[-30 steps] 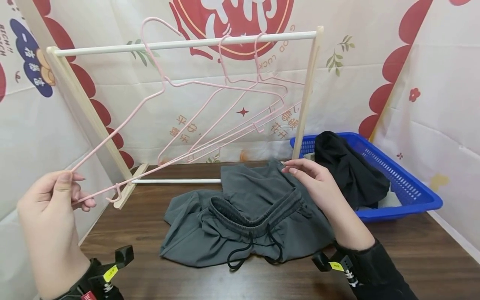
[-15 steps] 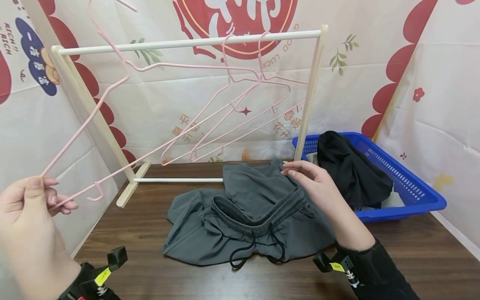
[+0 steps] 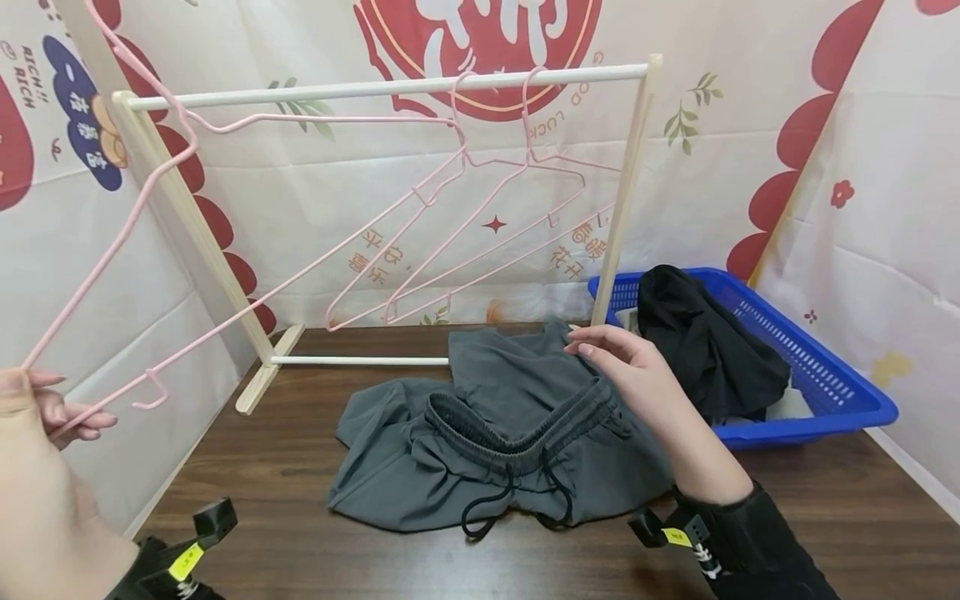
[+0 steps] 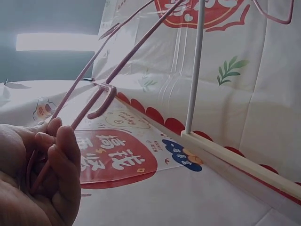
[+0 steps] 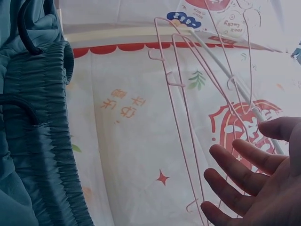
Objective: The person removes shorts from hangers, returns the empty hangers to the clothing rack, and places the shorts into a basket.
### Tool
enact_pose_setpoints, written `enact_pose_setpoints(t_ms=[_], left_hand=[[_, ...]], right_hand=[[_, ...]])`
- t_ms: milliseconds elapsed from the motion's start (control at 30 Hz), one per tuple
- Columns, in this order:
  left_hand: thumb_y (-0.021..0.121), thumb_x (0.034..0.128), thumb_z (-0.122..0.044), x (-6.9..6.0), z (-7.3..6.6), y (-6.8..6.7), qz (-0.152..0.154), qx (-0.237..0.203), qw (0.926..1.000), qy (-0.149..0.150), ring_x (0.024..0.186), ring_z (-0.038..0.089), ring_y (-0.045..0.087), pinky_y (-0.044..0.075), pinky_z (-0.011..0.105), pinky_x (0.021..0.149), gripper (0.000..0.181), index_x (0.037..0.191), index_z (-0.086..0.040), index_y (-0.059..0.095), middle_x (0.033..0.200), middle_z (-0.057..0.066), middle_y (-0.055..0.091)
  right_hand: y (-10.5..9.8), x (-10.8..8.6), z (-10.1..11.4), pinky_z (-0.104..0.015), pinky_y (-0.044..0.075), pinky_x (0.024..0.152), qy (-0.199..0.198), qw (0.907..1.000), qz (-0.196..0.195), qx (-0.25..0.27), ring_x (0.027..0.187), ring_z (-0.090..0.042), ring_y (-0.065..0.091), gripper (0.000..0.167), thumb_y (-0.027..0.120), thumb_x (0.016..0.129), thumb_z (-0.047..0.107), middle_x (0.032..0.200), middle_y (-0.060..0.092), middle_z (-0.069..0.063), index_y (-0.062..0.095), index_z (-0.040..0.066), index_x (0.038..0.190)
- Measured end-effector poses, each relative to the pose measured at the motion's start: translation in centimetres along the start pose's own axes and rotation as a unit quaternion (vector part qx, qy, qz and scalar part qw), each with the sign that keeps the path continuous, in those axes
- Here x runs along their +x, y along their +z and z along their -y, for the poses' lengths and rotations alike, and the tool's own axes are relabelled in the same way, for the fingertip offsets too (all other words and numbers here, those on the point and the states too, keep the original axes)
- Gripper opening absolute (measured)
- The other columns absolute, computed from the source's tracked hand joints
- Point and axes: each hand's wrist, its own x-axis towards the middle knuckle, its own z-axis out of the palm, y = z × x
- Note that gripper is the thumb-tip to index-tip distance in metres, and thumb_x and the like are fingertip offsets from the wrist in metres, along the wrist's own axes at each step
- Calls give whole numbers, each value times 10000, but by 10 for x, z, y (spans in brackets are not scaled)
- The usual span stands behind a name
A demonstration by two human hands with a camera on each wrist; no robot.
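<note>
At the far left of the head view my left hand [image 3: 45,467] grips one corner of a pink clothes hanger [image 3: 247,308]. The left wrist view shows the fingers curled round its wire near a small hook [image 4: 106,101]. That hanger is off the rail, its top hook cut off by the frame's upper edge. Dark grey drawstring shorts [image 3: 517,467] lie on the table with the waistband [image 5: 51,122] toward me. My right hand [image 3: 626,367] hovers by the shorts' upper right part, its fingers loosely extended and holding nothing.
A drying rack with a white rail [image 3: 337,92] stands behind the shorts. Two more pink hangers [image 3: 534,125] hang from it, toward the right. A blue basket [image 3: 840,408] at the right holds black cloth [image 3: 705,358] and paler cloth. Printed fabric walls enclose the wooden table [image 3: 270,500].
My left hand has moved left with the hanger, drawing it away from the two hanging ones. The right hand and the shorts have stayed in place.
</note>
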Motion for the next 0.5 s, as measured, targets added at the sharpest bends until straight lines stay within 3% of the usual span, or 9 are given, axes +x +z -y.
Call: enact_pose_setpoints(t_ms=[200, 333, 500], left_hand=[[632, 953, -89, -1, -3, -7, 105, -427, 9984, 358, 465, 107, 640, 429, 125, 431, 161, 855, 38, 647, 602, 54, 430], [597, 962, -38, 1, -5, -12, 455, -636, 9956, 526, 477, 99, 645, 446, 122, 448, 143, 864, 51, 649, 613, 58, 437], [594, 973, -78, 2, -6, -12, 275, -76, 9991, 325, 478, 76, 638, 436, 114, 459, 151, 857, -15, 668, 618, 44, 462]], right_hand=[[3, 1, -2, -260, 419, 924, 44, 9999, 79, -52, 1136, -150, 543, 308, 484, 1039, 205, 1140, 655, -142, 602, 5, 1242], [3, 1, -3, -269, 422, 918, 140, 9998, 132, -108, 1129, -147, 546, 311, 482, 1040, 215, 1145, 657, -136, 599, 15, 1248], [4, 1, -4, -337, 420, 941, 238, 9993, 197, -192, 1137, -172, 546, 312, 479, 1041, 232, 1147, 660, -116, 602, 31, 1246]])
